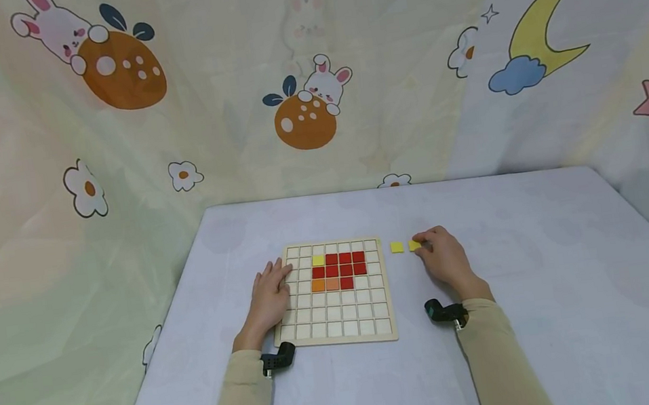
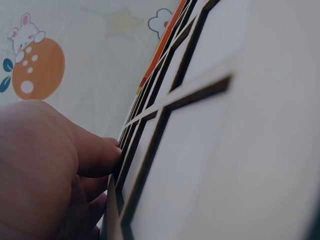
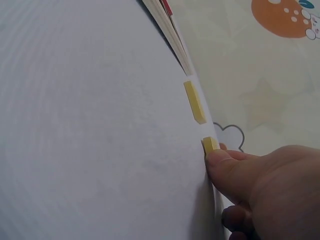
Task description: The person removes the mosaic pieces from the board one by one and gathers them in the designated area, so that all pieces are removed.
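Observation:
My left hand (image 1: 268, 297) holds the left edge of a wooden grid board (image 1: 389, 290), its thumb (image 2: 97, 155) at the rim and the other fingers partly hidden below. Several red tiles (image 1: 346, 270), an orange tile (image 1: 318, 285), a paler orange tile (image 1: 332, 283) and a yellow tile (image 1: 318, 260) sit in the board's upper middle cells. To the right of the board, my right hand (image 1: 445, 258) pinches a second yellow tile (image 3: 210, 144) between thumb and finger, at the tabletop. Another yellow tile (image 1: 397, 247) lies flat between that hand and the board.
A pale cloth covers the table (image 1: 556, 281). Behind it hangs a printed curtain (image 1: 226, 106) with rabbits and a moon. Black wrist cameras (image 1: 446, 311) are strapped at both sleeves.

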The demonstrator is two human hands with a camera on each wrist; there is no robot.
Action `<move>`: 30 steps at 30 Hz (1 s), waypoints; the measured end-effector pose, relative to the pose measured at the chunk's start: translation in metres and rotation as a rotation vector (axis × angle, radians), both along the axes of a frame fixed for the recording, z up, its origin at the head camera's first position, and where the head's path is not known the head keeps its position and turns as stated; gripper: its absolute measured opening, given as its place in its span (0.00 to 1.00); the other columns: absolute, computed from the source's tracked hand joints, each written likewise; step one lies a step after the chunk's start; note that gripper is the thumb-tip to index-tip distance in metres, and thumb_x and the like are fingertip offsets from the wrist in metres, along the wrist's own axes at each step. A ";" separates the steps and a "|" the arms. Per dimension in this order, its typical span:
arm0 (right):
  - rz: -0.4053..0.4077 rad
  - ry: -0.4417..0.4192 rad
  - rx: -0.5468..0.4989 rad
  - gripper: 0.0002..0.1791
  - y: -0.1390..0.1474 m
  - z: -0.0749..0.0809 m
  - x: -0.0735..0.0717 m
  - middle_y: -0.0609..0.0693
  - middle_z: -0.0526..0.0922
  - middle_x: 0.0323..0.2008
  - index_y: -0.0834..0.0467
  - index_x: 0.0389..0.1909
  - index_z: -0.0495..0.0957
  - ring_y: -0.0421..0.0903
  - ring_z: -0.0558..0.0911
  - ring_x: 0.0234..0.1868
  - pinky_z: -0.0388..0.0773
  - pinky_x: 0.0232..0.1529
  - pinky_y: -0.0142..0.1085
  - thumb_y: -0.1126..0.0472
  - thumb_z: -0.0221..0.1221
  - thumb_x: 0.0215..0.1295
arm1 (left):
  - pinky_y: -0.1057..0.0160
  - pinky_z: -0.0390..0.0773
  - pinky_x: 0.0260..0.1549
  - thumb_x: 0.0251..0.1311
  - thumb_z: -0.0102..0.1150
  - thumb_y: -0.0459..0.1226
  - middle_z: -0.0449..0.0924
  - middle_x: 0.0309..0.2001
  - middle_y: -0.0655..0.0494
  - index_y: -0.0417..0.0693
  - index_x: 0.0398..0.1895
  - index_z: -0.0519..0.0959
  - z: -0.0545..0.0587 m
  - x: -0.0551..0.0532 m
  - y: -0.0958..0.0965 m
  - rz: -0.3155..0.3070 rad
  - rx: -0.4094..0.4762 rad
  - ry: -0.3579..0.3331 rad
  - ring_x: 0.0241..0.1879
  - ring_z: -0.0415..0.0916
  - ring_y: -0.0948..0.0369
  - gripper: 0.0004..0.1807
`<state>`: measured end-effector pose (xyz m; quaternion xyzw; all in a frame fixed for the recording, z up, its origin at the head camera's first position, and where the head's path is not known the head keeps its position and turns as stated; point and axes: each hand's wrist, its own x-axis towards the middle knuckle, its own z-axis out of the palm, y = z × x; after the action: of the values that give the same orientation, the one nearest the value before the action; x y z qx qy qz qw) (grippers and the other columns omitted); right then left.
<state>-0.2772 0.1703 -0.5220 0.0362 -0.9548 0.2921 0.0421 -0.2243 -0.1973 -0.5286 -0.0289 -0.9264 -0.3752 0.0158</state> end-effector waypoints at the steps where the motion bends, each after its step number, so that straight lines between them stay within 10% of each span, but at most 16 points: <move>1: -0.002 -0.003 0.000 0.16 0.000 0.000 0.000 0.60 0.74 0.51 0.60 0.54 0.81 0.56 0.76 0.50 0.76 0.52 0.50 0.64 0.61 0.65 | 0.50 0.33 0.75 0.69 0.44 0.31 0.53 0.75 0.45 0.41 0.68 0.70 0.000 0.000 0.000 -0.001 -0.001 0.001 0.77 0.41 0.49 0.24; 30: -0.010 0.055 -0.092 0.18 -0.008 0.009 0.001 0.61 0.76 0.52 0.62 0.55 0.79 0.59 0.76 0.50 0.75 0.51 0.53 0.58 0.57 0.68 | 0.50 0.33 0.75 0.69 0.44 0.31 0.53 0.75 0.45 0.41 0.68 0.69 -0.002 -0.001 -0.002 -0.011 0.000 0.009 0.77 0.40 0.49 0.24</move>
<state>-0.2766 0.1622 -0.5133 0.0377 -0.9390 0.3342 0.0714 -0.2254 -0.1989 -0.5304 -0.0357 -0.9261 -0.3751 0.0177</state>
